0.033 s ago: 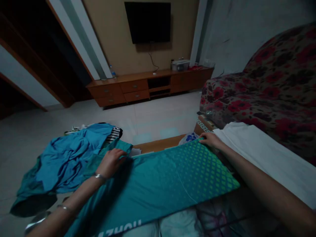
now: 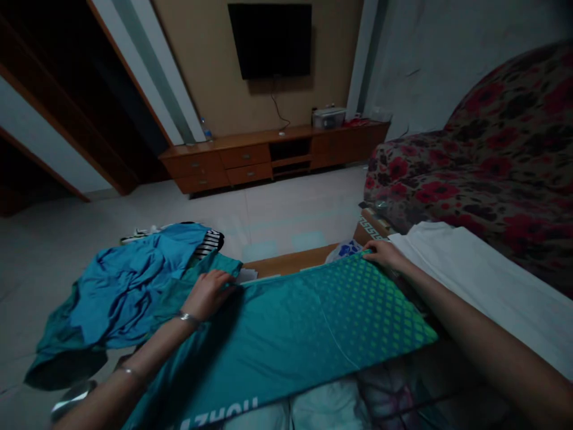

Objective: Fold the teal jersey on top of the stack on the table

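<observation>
A teal printed shirt (image 2: 286,322) lies spread across the foreground, folded into a long strip. Green diamond dots cover its right part, and upside-down white letters show along its near edge. My left hand (image 2: 210,294), with bracelets on the forearm, grips the shirt's far edge near its left end, fingertips partly hidden. At the far right corner, my right hand (image 2: 382,254) pinches the cloth between thumb and fingers. Left of my left hand, a heap of blue and teal clothes (image 2: 134,280) lies crumpled, with a striped piece (image 2: 210,243) at its back.
Beyond the shirt is a cardboard box (image 2: 290,261) with a plastic bag (image 2: 344,249) in it. White cloth (image 2: 474,269) lies to the right, before a floral sofa (image 2: 447,173). Folded clothes (image 2: 331,406) show under the near edge. A low cabinet (image 2: 246,158) stands at the far wall.
The whole view has shifted very slightly. Both hands keep their hold on the shirt, which lies the same way.
</observation>
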The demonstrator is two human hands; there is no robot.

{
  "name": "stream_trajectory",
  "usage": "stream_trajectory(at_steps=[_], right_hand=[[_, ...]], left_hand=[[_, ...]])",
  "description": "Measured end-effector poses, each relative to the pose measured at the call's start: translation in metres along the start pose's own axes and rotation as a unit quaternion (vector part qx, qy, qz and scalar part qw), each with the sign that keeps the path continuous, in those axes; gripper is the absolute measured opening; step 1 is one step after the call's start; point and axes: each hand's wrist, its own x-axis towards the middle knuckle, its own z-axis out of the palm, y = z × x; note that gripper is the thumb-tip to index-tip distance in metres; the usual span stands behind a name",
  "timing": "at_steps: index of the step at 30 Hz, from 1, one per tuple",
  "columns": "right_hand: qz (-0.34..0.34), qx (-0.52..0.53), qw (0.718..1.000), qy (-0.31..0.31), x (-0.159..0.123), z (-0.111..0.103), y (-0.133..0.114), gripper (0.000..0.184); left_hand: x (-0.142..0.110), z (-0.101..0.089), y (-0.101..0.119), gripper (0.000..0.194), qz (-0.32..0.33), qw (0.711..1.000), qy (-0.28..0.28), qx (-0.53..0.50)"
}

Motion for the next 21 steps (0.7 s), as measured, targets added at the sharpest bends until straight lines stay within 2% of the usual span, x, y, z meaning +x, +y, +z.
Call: stream_trajectory(at_steps=[3,6,9,12,15,18,21], right_hand=[[-0.007,0.016,1.0,0.006,-0.005,0.0,0.002,0.023],[-0.022,0.027,0.999,0.007,-0.01,0.0,0.003,0.021],[-0.026,0.039,0.999,0.017,-0.013,0.001,0.006,0.021],[-0.021,0.076,0.997,0.011,-0.01,0.002,0.012,0.022],[-0.006,0.129,0.992,0.014,-0.006,0.001,0.016,0.023],[0.02,0.161,0.987,-0.001,-0.005,-0.002,0.013,0.023],[0.045,0.135,0.99,-0.013,-0.007,-0.003,0.005,0.021]], left_hand=[[0.004,0.006,0.016,0.02,-0.029,0.998,-0.03,0.051],[0.003,0.012,0.017,0.015,-0.043,0.995,-0.037,0.085],[0.0,0.015,0.016,0.021,-0.053,0.994,-0.048,0.08],[0.001,0.014,0.011,0.025,-0.048,0.995,-0.079,0.025],[0.004,0.011,-0.001,0.025,-0.035,0.989,-0.109,-0.096],[0.008,0.01,-0.015,0.027,-0.068,0.973,-0.131,-0.18],[0.013,0.017,-0.027,0.027,-0.104,0.966,-0.144,-0.187]])
